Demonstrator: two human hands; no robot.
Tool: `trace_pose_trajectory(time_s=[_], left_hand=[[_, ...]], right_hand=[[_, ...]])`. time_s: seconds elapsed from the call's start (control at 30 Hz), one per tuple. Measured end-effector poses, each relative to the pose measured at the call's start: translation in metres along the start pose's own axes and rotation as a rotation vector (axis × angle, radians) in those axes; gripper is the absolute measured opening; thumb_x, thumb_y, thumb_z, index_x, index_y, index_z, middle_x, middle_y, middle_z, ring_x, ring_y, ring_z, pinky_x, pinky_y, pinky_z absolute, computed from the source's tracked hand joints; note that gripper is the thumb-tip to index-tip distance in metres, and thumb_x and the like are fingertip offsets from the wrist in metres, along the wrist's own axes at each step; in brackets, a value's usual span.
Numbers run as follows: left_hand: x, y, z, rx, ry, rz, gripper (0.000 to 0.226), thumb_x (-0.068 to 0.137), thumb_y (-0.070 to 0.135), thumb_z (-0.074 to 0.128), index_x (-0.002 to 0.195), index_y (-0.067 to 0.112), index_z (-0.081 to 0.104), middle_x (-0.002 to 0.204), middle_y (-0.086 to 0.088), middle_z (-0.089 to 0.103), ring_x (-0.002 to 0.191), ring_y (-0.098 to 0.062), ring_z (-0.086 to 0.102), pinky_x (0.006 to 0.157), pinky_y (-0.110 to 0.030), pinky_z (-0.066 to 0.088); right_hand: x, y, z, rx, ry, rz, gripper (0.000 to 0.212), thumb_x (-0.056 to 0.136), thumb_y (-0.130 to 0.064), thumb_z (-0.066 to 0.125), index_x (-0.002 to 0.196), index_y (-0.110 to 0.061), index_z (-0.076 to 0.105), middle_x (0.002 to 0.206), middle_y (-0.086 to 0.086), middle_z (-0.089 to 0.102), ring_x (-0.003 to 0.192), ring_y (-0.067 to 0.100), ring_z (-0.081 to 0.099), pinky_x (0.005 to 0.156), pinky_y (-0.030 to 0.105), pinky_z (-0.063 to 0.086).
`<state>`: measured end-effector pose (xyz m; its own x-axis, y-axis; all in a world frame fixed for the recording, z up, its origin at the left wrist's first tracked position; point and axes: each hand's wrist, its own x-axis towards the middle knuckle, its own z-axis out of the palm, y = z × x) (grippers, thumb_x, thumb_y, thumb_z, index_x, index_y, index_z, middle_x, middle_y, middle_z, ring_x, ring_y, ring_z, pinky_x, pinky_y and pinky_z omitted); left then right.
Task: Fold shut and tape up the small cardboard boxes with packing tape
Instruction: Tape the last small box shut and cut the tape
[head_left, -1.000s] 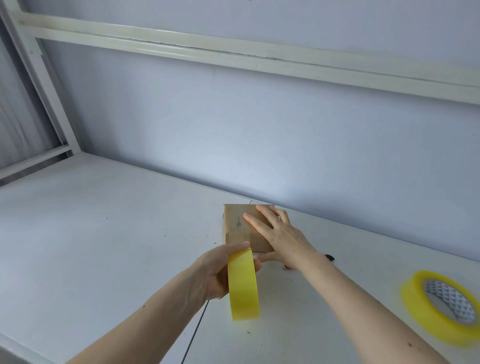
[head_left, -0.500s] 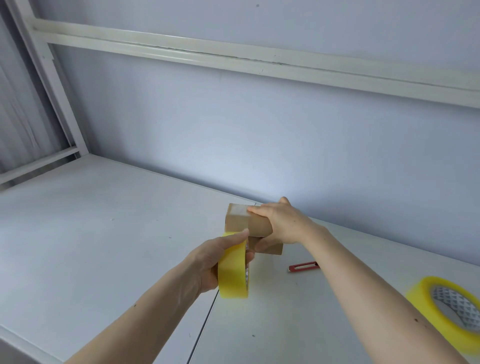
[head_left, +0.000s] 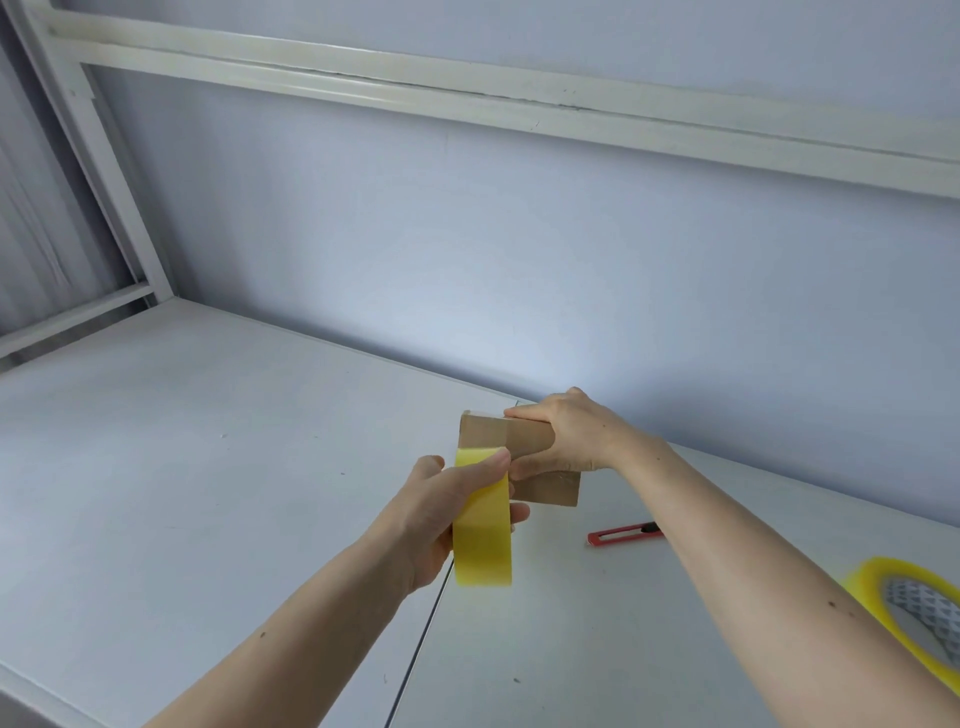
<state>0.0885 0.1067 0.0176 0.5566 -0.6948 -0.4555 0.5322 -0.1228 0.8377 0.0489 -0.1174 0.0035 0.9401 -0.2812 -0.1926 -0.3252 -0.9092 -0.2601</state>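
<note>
A small cardboard box (head_left: 498, 435) is held just above a white table (head_left: 182, 467) near the back wall, the right hand (head_left: 566, 434) gripping it with fingers over the top and thumb underneath. Just in front, the left hand (head_left: 441, 525) grips a yellow roll of tape (head_left: 482, 525) touching the box's near face. A red box cutter (head_left: 626, 534) lies beside them; a second tape roll (head_left: 914, 613) sits far right.

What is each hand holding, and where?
Left hand grips the yellow tape roll across its rim; right hand clasps the small brown cardboard box around its right end.
</note>
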Motion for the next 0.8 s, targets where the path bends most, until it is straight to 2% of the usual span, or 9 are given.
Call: trace_pose_trajectory(time_s=[0.1,0.2,0.3,0.4,0.5,0.6,0.67,0.8], left_hand=[[0.003,-0.001,-0.001,0.011,-0.007,0.001,0.082,0.076,0.03,0.082,0.141,0.0,0.042,0.109,-0.021,0.073,0.084,-0.03,0.077,0.062,-0.035,0.06],[0.0,-0.003,0.0,0.097,-0.056,0.007,0.055,0.086,0.033,0.074,0.128,0.003,0.055,0.102,-0.015,0.077,0.082,-0.023,0.076,0.071,-0.037,0.06],[0.001,-0.008,-0.003,0.143,-0.053,-0.028,0.041,0.095,0.034,0.066,0.122,0.004,0.058,0.098,-0.011,0.078,0.076,-0.02,0.075,0.072,-0.037,0.061],[0.003,-0.017,-0.006,0.114,-0.038,-0.078,0.04,0.097,0.031,0.064,0.125,0.004,0.054,0.098,-0.014,0.078,0.072,-0.023,0.073,0.073,-0.039,0.06],[0.01,-0.022,-0.004,0.106,-0.01,-0.043,0.042,0.096,0.031,0.067,0.13,0.017,0.048,0.098,-0.01,0.078,0.073,-0.024,0.074,0.067,-0.037,0.059],[0.017,-0.022,-0.001,0.067,0.002,-0.009,0.046,0.095,0.031,0.068,0.133,0.027,0.043,0.1,-0.013,0.077,0.074,-0.025,0.074,0.068,-0.038,0.057],[0.02,-0.021,-0.001,0.055,0.003,-0.008,0.046,0.095,0.031,0.069,0.133,0.027,0.044,0.1,-0.014,0.077,0.074,-0.026,0.074,0.068,-0.038,0.057],[0.024,-0.021,0.001,0.053,0.011,-0.014,0.04,0.094,0.033,0.069,0.128,0.024,0.05,0.099,-0.012,0.078,0.075,-0.025,0.075,0.067,-0.037,0.058]], right_hand=[[-0.001,-0.002,-0.001,0.084,0.034,-0.021,0.072,0.079,-0.069,0.069,0.143,-0.04,0.051,0.134,-0.003,0.057,0.128,0.018,0.045,0.097,0.035,0.042],[-0.002,0.0,-0.001,0.18,0.016,-0.015,0.069,0.078,-0.064,0.074,0.14,-0.04,0.055,0.138,-0.006,0.058,0.128,0.017,0.051,0.095,0.03,0.043],[0.003,0.003,-0.004,0.224,-0.009,0.042,0.077,0.073,-0.066,0.076,0.142,-0.041,0.053,0.143,-0.007,0.055,0.133,0.016,0.047,0.099,0.03,0.042],[0.006,0.003,-0.009,0.26,-0.05,0.055,0.068,0.074,-0.063,0.077,0.137,-0.042,0.057,0.124,-0.008,0.063,0.117,0.012,0.054,0.09,0.026,0.044],[0.011,0.005,-0.01,0.306,-0.077,0.075,0.059,0.075,-0.062,0.077,0.129,-0.044,0.061,0.11,-0.012,0.067,0.103,0.009,0.06,0.088,0.028,0.052],[0.018,0.009,-0.011,0.322,-0.1,0.07,0.041,0.074,-0.066,0.075,0.109,-0.047,0.068,0.096,-0.007,0.07,0.086,0.009,0.065,0.076,0.029,0.057],[0.022,0.01,-0.011,0.313,-0.111,0.063,0.032,0.073,-0.073,0.069,0.091,-0.047,0.068,0.084,-0.003,0.065,0.073,0.01,0.063,0.065,0.026,0.053],[0.029,0.012,-0.012,0.297,-0.149,0.08,0.046,0.07,-0.083,0.053,0.09,-0.044,0.065,0.09,0.0,0.067,0.081,0.013,0.065,0.065,0.023,0.048]])
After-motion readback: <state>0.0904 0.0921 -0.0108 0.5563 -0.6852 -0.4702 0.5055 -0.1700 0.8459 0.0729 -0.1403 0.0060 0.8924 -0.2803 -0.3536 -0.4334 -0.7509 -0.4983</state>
